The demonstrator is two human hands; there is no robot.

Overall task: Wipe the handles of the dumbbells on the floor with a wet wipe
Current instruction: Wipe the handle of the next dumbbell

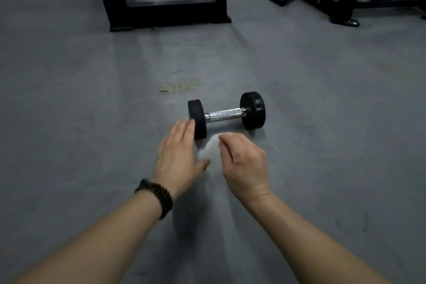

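— Dim overall, grey and flat; no hard highlights anywhere on the floor (80, 122).
— Brightest toward the far edge, though: a pale sheen under the black frame (161, 7), fading nearer the camera.
— Soft shadow beneath the forearms, darkest between the wrists.
— Small glints on the chrome handle (224, 115) of the dumbbell (227, 114); black ends nearly without detail.
— Slightly soft throughout. Smeared at the wet wipe (208, 148), a white blur with no visible folds.
— Blurred too at the fingertips of the left hand (178, 157) and right hand (244, 162).
— Wide-angle stretch at the near edge: forearms swollen toward both near corners, frame legs leaning at the far edge.
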